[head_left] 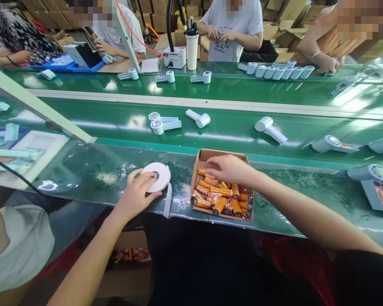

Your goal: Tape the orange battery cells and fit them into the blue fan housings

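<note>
My left hand (pixel 135 191) rests on a roll of white tape (pixel 162 176), fingers over its top and core and thumb along its near edge. A loose tape end hangs down toward the bench edge. My right hand (pixel 228 168) is over the far part of a cardboard box (pixel 196 158), its fingers bent down and close together. Whatever they pinch, if anything, is hidden. Inside the box lie several orange wrapped battery cells (pixel 221 192) with thin wires, some right beside my right fingertips.
Beyond the bench, a green conveyor belt (pixel 223 140) carries several pale-blue handheld fan bodies (pixel 203 120). Larger fan bodies (pixel 370 172) lie at right. A metal post (pixel 51 108) slants at left. Co-workers sit across the line near a white tumbler (pixel 192 51); another person (pixel 19 246) is at left.
</note>
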The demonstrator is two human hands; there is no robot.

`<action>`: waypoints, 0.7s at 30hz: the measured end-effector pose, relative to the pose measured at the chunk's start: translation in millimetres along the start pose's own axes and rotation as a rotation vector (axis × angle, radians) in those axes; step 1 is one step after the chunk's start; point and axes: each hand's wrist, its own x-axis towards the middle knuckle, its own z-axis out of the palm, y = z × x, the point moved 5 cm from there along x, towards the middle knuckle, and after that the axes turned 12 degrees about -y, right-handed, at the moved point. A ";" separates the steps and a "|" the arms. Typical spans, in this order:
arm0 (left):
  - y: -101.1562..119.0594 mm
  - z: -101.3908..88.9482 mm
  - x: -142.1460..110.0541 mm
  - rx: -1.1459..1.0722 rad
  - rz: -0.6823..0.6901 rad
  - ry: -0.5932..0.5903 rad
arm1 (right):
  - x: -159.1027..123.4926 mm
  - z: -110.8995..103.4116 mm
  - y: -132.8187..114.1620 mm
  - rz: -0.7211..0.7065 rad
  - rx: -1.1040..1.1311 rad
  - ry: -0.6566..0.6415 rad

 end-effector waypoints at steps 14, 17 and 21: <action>83.5 -17.1 37.0 -0.217 0.104 0.329 | 28.5 2.1 -25.6 0.188 -0.375 -0.081; 83.3 -13.2 37.6 -0.219 0.071 0.280 | 27.1 2.1 -20.6 0.150 -0.283 -0.097; 82.9 -14.1 29.0 -0.214 0.070 0.276 | 9.5 -18.2 6.7 0.046 0.278 0.044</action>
